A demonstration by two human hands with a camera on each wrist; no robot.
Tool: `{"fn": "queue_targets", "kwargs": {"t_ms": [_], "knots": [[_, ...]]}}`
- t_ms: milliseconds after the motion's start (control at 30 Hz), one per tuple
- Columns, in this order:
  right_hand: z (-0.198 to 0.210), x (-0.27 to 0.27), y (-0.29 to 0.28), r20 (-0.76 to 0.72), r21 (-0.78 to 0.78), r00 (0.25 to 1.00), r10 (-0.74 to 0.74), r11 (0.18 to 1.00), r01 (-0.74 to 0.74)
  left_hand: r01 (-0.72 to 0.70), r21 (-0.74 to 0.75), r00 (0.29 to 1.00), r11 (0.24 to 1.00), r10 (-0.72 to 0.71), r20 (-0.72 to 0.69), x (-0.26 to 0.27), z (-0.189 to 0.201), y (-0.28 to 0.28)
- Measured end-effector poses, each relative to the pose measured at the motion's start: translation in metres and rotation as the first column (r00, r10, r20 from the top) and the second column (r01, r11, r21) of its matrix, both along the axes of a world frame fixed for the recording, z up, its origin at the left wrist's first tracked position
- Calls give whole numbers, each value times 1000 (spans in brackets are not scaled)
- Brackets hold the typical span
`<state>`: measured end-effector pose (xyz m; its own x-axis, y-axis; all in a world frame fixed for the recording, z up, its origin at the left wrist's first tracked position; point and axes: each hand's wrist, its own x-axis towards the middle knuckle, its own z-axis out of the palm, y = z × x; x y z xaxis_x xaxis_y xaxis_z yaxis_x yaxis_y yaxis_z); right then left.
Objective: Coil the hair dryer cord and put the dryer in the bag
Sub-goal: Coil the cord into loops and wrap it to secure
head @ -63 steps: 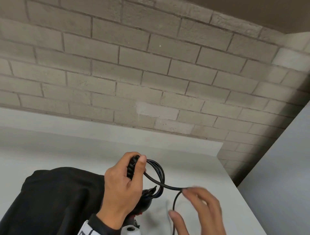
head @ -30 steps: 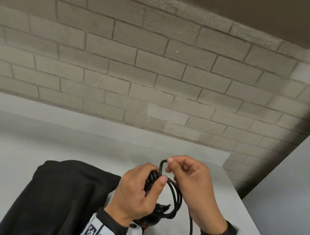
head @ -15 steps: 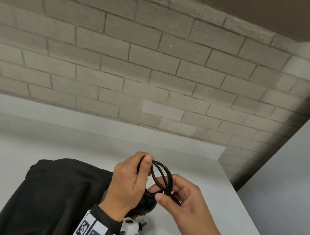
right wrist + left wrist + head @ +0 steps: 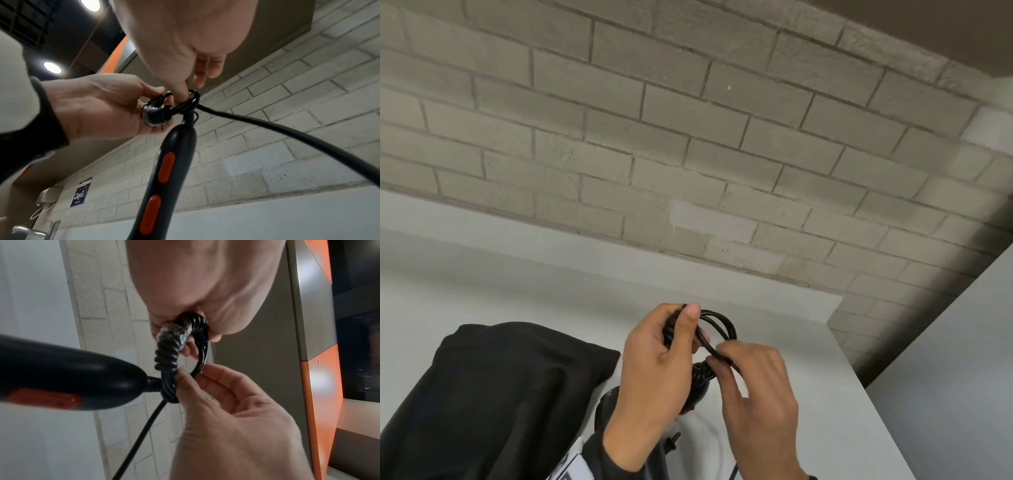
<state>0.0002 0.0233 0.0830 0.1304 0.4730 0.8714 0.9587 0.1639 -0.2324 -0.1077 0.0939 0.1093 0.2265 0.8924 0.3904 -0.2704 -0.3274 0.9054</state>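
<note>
Coiling is under way. The left hand (image 4: 654, 363) grips the gathered loops of the cord (image 4: 717, 325) just above the dryer (image 4: 162, 170), beside the bag (image 4: 500, 394) on the bench (image 4: 825, 394). The right hand (image 4: 753, 387) pinches a strand at the loops. Next, I judge, another loop must be laid on. Only the wrist views show the slack cord trailing off and the dryer's orange buttons.

A public or commercial interior: painted brick wall (image 4: 688, 144), orange panels (image 4: 320, 386), recessed ceiling lights (image 4: 90, 4) (and a wall sign (image 4: 80, 194)).
</note>
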Motion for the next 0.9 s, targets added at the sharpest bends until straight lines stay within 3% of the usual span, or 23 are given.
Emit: {"fn": "queue_targets", "kwargs": {"t_ms": [100,200,267,367,500,600,667,700,733,833,867,900], "knots": [[-4,-1,0,-4,-25,1000,-2,1000,2,-3,2,999,1000,3,44,1,1,-2],[14,-11,-5,-343,-119,939,1,992,-44,-41,14,996,999,40,79,1,-2,-2],[25,-13,-8,-636,-229,771,-32,962,-149,-75,64,993,995,69,92,2,-6,-1],[46,-12,-12,-858,-242,513,-38,909,-338,-118,180,991,977,104,87,4,-13,3],[64,0,-16,-986,-132,159,-50,815,-564,-122,283,991,951,101,90,5,-18,9],[68,13,-16,-996,-85,37,-82,737,-670,-102,320,992,942,71,106,5,-21,11],[73,16,-17,-994,-105,44,-103,716,-690,-115,349,992,930,87,95,6,-24,14],[75,18,-18,-991,-135,84,-106,714,-687,-133,382,991,914,113,75,7,-25,16],[78,19,-19,-981,-188,166,-101,719,-669,-147,421,989,895,137,53,7,-26,17],[83,20,-22,-823,-423,557,-114,777,-466,-164,509,982,845,189,3,13,-30,18],[83,19,-23,-762,-465,635,-124,788,-404,-169,509,981,844,195,1,15,-31,18],[84,15,-25,-735,-478,666,-128,794,-375,-174,506,980,845,198,5,16,-31,18]]}}
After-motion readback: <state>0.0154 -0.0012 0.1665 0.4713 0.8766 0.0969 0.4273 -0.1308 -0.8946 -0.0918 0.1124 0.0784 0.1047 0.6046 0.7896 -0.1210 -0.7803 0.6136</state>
